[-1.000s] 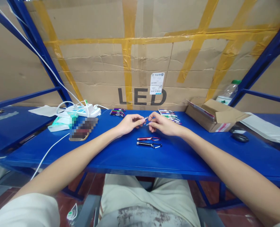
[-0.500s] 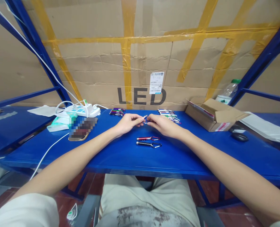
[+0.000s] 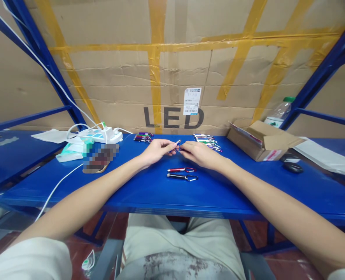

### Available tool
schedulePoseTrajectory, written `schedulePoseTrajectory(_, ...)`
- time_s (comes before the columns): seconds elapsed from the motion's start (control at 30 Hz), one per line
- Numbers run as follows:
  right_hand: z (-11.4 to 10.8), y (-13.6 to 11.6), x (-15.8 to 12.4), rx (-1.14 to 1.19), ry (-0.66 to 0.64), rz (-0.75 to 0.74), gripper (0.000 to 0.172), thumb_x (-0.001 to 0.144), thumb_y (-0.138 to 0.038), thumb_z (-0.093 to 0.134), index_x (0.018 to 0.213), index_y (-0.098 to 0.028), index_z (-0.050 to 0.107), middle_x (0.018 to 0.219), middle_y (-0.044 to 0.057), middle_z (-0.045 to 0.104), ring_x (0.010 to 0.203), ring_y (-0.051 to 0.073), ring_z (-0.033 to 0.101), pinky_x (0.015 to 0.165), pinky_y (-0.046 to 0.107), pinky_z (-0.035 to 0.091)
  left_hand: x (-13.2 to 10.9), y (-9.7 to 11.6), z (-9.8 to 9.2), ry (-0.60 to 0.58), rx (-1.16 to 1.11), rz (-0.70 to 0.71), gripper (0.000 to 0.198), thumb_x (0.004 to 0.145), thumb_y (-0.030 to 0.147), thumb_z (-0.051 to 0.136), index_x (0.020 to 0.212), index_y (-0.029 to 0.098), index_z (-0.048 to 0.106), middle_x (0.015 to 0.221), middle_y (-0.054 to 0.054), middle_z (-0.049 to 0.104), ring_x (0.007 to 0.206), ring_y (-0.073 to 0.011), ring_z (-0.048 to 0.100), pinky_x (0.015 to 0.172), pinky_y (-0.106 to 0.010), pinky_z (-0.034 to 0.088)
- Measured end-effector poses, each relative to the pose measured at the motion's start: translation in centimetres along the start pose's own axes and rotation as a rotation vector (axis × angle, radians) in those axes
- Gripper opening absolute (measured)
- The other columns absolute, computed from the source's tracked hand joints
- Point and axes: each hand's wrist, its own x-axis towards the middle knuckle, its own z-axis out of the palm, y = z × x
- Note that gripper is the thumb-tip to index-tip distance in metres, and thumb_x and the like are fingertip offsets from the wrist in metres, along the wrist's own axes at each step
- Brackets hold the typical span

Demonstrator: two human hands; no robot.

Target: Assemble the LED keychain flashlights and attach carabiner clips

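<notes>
My left hand (image 3: 160,151) is closed in a pinch on a small keychain flashlight (image 3: 178,142), whose silvery end sticks up from the fingertips. Close against it, my right hand (image 3: 200,153) has its fingers bent together; what they grip is hidden. On the blue table (image 3: 149,192) in front of both hands lie a red keychain flashlight (image 3: 176,170) and, nearer to me, a black keychain flashlight (image 3: 176,176). Each has a carabiner clip on its right end.
Behind my hands lie two groups of several flashlights, a left group (image 3: 143,137) and a right group (image 3: 204,138). A phone (image 3: 104,157) and power strip (image 3: 102,135) are at left. An open carton (image 3: 248,144), mouse (image 3: 293,167) and bottle (image 3: 281,111) stand right.
The flashlight's silvery end points up a little more steeply between my fingers. The hands stay close together, and the whole view has shifted slightly.
</notes>
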Motion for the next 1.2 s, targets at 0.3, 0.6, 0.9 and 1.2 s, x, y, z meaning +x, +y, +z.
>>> schedulePoseTrajectory(0.3, 0.0, 0.3, 0.1, 0.111, 0.048, -0.021, 0.026, 0.103, -0.022, 0.055, 0.077, -0.021, 0.056, 0.078, 0.003, 0.061, 0.07, 0.017, 0.049, 0.069, 0.031, 0.034, -0.1, 0.0, 0.3, -0.011, 0.035, 0.048, 0.061, 0.08, 0.069, 0.089, 0.108, 0.015, 0.087, 0.108, -0.014, 0.085, 0.097, -0.024, 0.077, 0.09, -0.038, 0.062)
schedulePoseTrajectory(0.6, 0.7, 0.4, 0.3, 0.395, 0.085, 0.142, 0.025, 0.094, -0.03, 0.057, 0.071, -0.02, 0.054, 0.067, -0.004, 0.049, 0.065, 0.013, 0.041, 0.064, 0.03, 0.029, -0.1, 0.2, 0.3, -0.008, 0.059, 0.118, 0.058, 0.082, 0.066, 0.088, 0.108, 0.014, 0.086, 0.102, -0.012, 0.085, 0.095, -0.0251, 0.078, 0.093, -0.041, 0.062)
schedulePoseTrajectory(0.9, 0.5, 0.4, 0.5, 0.47, 0.166, 0.198, 0.028, 0.093, -0.037, 0.06, 0.074, -0.018, 0.069, 0.068, -0.001, 0.059, 0.066, 0.015, 0.047, 0.065, 0.031, 0.033, -0.4, 0.6, 0.5, 0.037, 0.161, 0.281, 0.047, 0.086, 0.058, 0.087, 0.106, 0.016, 0.088, 0.103, -0.011, 0.085, 0.096, -0.0256, 0.079, 0.096, -0.04, 0.061)
schedulePoseTrajectory(1.2, 0.5, 1.4, 0.4, 0.402, 0.268, 0.188, 0.026, 0.096, -0.036, 0.064, 0.08, -0.018, 0.074, 0.071, 0.0, 0.063, 0.069, 0.016, 0.051, 0.066, 0.031, 0.036, -0.7, 0.9, 0.4, 0.124, 0.208, 0.33, 0.043, 0.086, 0.056, 0.087, 0.105, 0.017, 0.087, 0.103, -0.01, 0.086, 0.096, -0.0265, 0.079, 0.095, -0.039, 0.061)
